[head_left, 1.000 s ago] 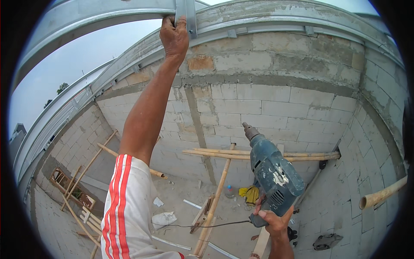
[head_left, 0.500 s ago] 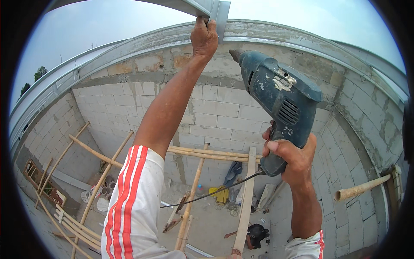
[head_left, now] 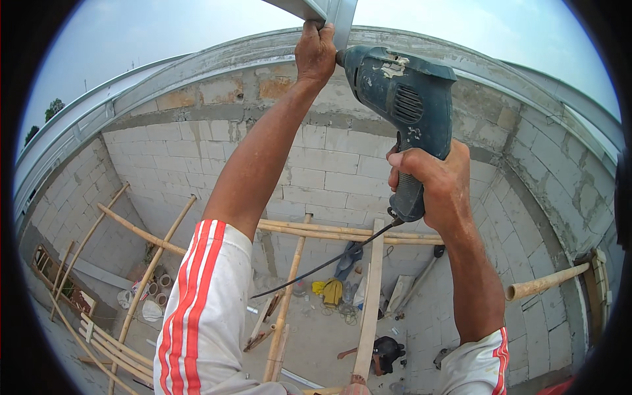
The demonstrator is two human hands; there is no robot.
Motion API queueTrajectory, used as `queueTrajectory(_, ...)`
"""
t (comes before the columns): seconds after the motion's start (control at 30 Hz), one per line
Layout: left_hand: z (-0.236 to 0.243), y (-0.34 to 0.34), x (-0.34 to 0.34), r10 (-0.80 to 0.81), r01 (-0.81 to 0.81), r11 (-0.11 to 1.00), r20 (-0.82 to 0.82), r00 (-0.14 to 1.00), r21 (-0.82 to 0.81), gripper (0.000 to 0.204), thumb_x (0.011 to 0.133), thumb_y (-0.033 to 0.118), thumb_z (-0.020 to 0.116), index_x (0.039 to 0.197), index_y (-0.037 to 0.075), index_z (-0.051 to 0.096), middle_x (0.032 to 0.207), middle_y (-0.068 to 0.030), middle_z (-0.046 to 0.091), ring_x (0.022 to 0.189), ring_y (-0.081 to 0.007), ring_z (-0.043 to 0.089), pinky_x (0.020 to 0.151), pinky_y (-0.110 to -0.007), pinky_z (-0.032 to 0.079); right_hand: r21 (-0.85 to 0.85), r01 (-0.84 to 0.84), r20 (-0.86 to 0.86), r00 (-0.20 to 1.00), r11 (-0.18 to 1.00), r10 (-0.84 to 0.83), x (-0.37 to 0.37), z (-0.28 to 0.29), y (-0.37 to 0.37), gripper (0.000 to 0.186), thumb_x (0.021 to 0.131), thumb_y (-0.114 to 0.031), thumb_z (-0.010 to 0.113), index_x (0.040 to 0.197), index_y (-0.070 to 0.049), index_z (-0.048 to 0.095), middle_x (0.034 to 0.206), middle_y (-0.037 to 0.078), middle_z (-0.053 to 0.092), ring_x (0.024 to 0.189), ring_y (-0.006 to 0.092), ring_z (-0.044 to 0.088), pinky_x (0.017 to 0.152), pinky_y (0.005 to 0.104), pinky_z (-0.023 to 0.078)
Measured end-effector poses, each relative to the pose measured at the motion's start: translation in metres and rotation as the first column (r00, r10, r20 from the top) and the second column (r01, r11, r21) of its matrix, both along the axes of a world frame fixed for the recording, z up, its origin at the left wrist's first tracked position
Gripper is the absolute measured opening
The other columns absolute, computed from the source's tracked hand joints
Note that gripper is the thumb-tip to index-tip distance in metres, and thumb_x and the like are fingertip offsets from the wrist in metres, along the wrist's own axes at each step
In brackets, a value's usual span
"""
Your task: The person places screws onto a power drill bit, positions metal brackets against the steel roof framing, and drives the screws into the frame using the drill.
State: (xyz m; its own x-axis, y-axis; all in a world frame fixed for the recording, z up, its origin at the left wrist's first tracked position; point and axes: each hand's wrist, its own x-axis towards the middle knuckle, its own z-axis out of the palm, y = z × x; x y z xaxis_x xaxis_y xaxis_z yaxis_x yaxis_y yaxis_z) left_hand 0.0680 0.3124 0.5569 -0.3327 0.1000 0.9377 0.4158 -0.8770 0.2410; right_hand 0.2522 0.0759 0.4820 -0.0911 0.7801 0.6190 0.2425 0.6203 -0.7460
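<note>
High up in the middle, my left hand [head_left: 316, 56] is closed around the lower edge of a grey metal channel [head_left: 341, 23], its fingertips partly hidden. My right hand [head_left: 438, 174] grips the handle of a worn dark teal power drill [head_left: 395, 85], with its index finger near the trigger. The drill points left and slightly up. Its chuck [head_left: 340, 58] is right beside my left hand, at the channel's lower part; I cannot tell whether the bit touches the metal. A black cord [head_left: 316, 266] hangs from the handle.
Below me, bamboo poles [head_left: 289, 309] and a wooden plank [head_left: 372, 296] span a deep room with pale block walls [head_left: 322, 158]. A person [head_left: 385, 355] in dark clothes is low on the floor. Another bamboo pole [head_left: 546, 280] juts in at right. Metal beams [head_left: 131, 92] top the wall.
The drill in my right hand has moved up and left, bringing its chuck to the metal channel beside my left hand. My left hand keeps its hold.
</note>
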Motion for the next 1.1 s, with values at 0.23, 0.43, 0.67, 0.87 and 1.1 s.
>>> queueTrajectory(0.23, 0.0, 0.002, 0.001, -0.099, 0.098, 0.995, 0.033, 0.995, 0.03, 0.037, 0.096, 0.034, 0.049, 0.107, 0.0, 0.053, 0.099, -0.0261, 0.065, 0.096, -0.045, 0.061, 0.085, -0.048, 0.045, 0.023, 0.005, -0.036, 0.999, 1.0, -0.004, -0.002, -0.003, 0.008, 0.027, 0.071, -0.019, 0.066, 0.08, 0.006, 0.064, 0.06, 0.009, 0.06, 0.05, 0.0144, 0.057, 0.046, 0.0285, 0.046)
queueTrajectory(0.43, -0.001, -0.002, 0.0, -0.12, 0.12, 0.993, 0.061, 0.991, 0.018, 0.037, 0.095, 0.034, 0.05, 0.108, -0.001, 0.054, 0.1, -0.0259, 0.065, 0.097, -0.0434, 0.062, 0.087, -0.047, 0.044, 0.064, 0.043, -0.001, 0.999, 0.997, -0.043, -0.009, -0.001, 0.008, 0.026, 0.072, -0.019, 0.065, 0.079, 0.006, 0.064, 0.059, 0.009, 0.06, 0.05, 0.0137, 0.057, 0.045, 0.0283, 0.045)
queueTrajectory(0.67, -0.005, -0.003, -0.004, -0.237, 0.237, 0.97, 0.013, 0.972, -0.055, 0.039, 0.093, 0.034, 0.052, 0.109, -0.001, 0.055, 0.1, -0.0235, 0.066, 0.102, -0.0409, 0.06, 0.089, -0.045, 0.043, 0.064, 0.154, 0.06, 0.986, 0.986, -0.158, -0.018, 0.007, -0.001, 0.026, 0.072, -0.019, 0.064, 0.079, 0.006, 0.064, 0.057, 0.009, 0.059, 0.047, 0.0137, 0.055, 0.044, 0.0273, 0.044)
queueTrajectory(0.87, 0.001, -0.024, -0.029, -0.473, 0.404, 0.782, -0.03, 0.88, -0.475, 0.052, 0.098, 0.035, 0.04, 0.127, -0.006, 0.053, 0.115, -0.0247, 0.061, 0.099, -0.0296, 0.059, 0.088, -0.04, 0.045, -0.001, 0.272, 0.12, 0.955, 0.962, -0.27, -0.033, 0.029, -0.017, 0.029, 0.074, -0.022, 0.063, 0.08, 0.006, 0.062, 0.062, 0.01, 0.06, 0.049, 0.0144, 0.057, 0.046, 0.0279, 0.045)
queueTrajectory(1.1, -0.005, -0.039, -0.052, -0.479, 0.357, 0.751, -0.086, 0.874, -0.556, 0.053, 0.095, 0.039, 0.046, 0.131, 0.0, 0.054, 0.113, -0.0187, 0.064, 0.097, -0.0285, 0.06, 0.088, -0.04, 0.046, 0.029, 0.347, 0.243, 0.907, 0.938, -0.343, -0.056, 0.042, -0.027, 0.03, 0.075, -0.021, 0.062, 0.085, 0.007, 0.06, 0.071, 0.013, 0.061, 0.052, 0.0151, 0.059, 0.047, 0.0291, 0.047)
